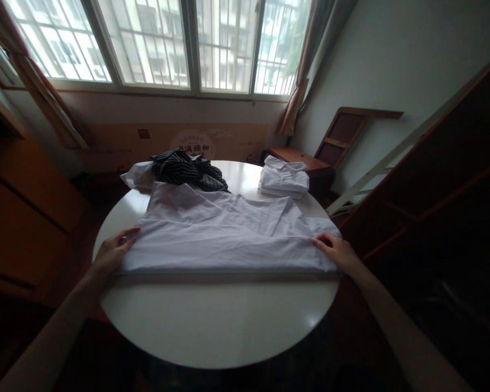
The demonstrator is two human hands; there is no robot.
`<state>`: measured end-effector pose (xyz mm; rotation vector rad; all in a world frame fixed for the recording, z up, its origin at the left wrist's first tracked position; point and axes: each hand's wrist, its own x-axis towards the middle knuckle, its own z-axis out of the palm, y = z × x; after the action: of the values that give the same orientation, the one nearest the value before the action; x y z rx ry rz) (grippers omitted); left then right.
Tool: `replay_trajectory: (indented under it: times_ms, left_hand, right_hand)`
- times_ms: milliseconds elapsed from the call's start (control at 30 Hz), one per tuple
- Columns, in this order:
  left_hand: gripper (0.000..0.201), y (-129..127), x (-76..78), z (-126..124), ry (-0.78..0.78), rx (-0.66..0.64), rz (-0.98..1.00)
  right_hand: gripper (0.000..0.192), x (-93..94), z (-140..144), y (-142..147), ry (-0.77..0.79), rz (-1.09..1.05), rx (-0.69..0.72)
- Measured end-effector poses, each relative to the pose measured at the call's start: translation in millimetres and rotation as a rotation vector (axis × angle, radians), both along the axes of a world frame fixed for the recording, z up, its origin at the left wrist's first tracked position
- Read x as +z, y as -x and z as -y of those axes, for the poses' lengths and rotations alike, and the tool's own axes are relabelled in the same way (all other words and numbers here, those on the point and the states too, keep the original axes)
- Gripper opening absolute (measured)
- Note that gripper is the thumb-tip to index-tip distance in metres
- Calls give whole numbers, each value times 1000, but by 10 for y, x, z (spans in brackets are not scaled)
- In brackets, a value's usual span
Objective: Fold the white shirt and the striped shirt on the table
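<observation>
A white shirt (224, 239) lies spread across the round white table, its near part turned over into a long band with a straight front edge. At the shirt's left end, my left hand (115, 249) has its fingers bent and closed on the cloth's edge. My right hand (335, 250) pinches the fabric near the right end, thumb and fingertips together on the folded layer. A piece of white cloth sticks out behind the right hand. The undersides of the folds are hidden.
On the table (220, 321), a dark striped garment (188, 170) lies crumpled at the back left beside some white cloth (139, 175). A folded white shirt stack (285, 178) sits at the back right. Beyond stand a wooden chair (338, 136) and a barred window.
</observation>
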<state>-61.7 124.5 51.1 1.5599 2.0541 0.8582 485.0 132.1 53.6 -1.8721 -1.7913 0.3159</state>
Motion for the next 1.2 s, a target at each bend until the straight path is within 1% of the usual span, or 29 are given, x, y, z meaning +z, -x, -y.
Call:
replay_trajectory:
  times_ms: [133, 200, 300, 433, 467, 533, 600, 667, 700, 733, 767, 833, 867, 900, 933, 967, 1033, 1100, 1200]
  left_hand:
    - [46, -14, -27, 58, -45, 101, -15]
    - [45, -34, -30, 57, -68, 95, -39]
    - [41, -40, -57, 30, -112, 54, -94]
    - [41, -2, -121, 11, -152, 80, -165]
    - [40, 4, -132, 12, -150, 87, -207]
    - [38, -10, -137, 15, -164, 90, -361]
    - [36, -87, -114, 11, -231, 94, -543]
    - [37, -266, -56, 2, -342, 78, -635]
    - [36, -402, -15, -1, -399, 49, -620]
    - [35, -569, 31, 2, -444, -28, -589]
    - [34, -765, 78, 9, -482, -127, -551]
    - [33, -1212, 150, 42, -512, -353, -471]
    - [32, -1445, 165, 63, -515, -454, -441]
    - [32, -1668, 161, 82, -517, -536, -417]
    - [33, -1872, 136, 97, -506, -619, -404]
    - [34, -2046, 92, 102, -488, -666, -396]
    - [38, -2285, -37, 81, -430, -694, -376]
    - [44, -2370, -183, 27, -357, -692, -388]
    - [49, -2294, -337, -52, -258, -685, -457]
  right_hand:
    - [33, -22, -20, -13, -84, -11, -2]
    - [33, -28, -33, 1, -111, -20, 9]
    - [31, -49, -44, 32, -97, -36, -10]
    - [29, -124, -50, 44, -130, -33, -63]
    - [27, -145, -53, 44, -126, 1, -51]
    - [23, -173, -56, 60, -149, 107, -38]
    - [19, -170, -51, 130, -247, 207, -50]
    - [19, -136, -33, 288, -364, 231, -43]
    - [19, -114, -19, 405, -394, 209, -4]
    - [20, -92, -1, 546, -402, 168, 59]
    - [22, -72, 17, 706, -389, 115, 153]
    - [26, -46, 49, 1050, -312, 25, 364]
    - [28, -39, 59, 1217, -274, -6, 448]
    - [30, -38, 62, 1371, -241, -31, 499]
    - [32, -42, 58, 1504, -210, -51, 543]
    - [33, -52, 47, 1613, -185, -69, 578]
    - [34, -97, 12, 1758, -146, -92, 617]
    - [36, -182, -22, 1821, -138, -74, 626]
    - [41, -351, -28, 1829, -187, 43, 605]
